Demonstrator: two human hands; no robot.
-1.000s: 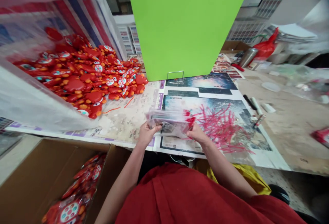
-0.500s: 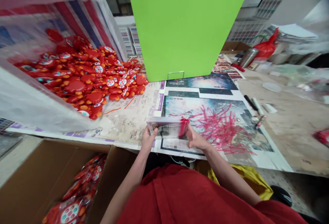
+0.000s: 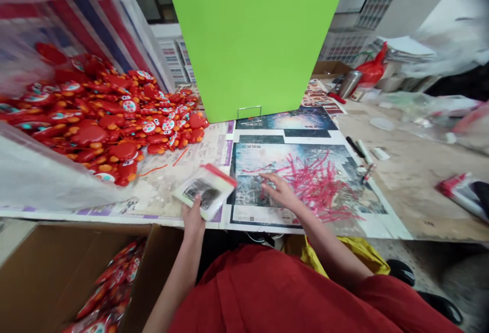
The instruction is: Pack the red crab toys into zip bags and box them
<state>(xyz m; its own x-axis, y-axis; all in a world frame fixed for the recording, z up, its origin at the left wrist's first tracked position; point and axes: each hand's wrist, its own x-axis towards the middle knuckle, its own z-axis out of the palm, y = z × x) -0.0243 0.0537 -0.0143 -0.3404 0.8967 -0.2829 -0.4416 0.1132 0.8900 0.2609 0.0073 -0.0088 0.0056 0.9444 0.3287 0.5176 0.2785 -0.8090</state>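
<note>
My left hand point(image 3: 194, 217) grips a stack of clear plastic bags point(image 3: 202, 190) by its near edge, thumb on top. The stack has a dark printed rectangle and a red band along its far right edge, and it is tilted above the table. My right hand point(image 3: 280, 190) is empty, its fingers apart, over the printed sheet at the left side of a tangle of thin pink-red strips point(image 3: 319, 185). To the left, a big heap of red crab-shaped toys point(image 3: 126, 114) with orange claws and dotted bellies spills from a white-sided, striped bag point(image 3: 57, 170).
A tall green board point(image 3: 255, 37) stands at the back behind a wire loop point(image 3: 249, 114). Below left, an open cardboard box point(image 3: 42, 272) holds bagged toys point(image 3: 114, 282). Markers point(image 3: 359, 149), a steel flask point(image 3: 350, 83) and a red bag point(image 3: 372, 68) lie to the right.
The stack has moved left and turned, staying in my left hand. My right hand has let go of its red end and opened beside the strips. The view has shifted right.
</note>
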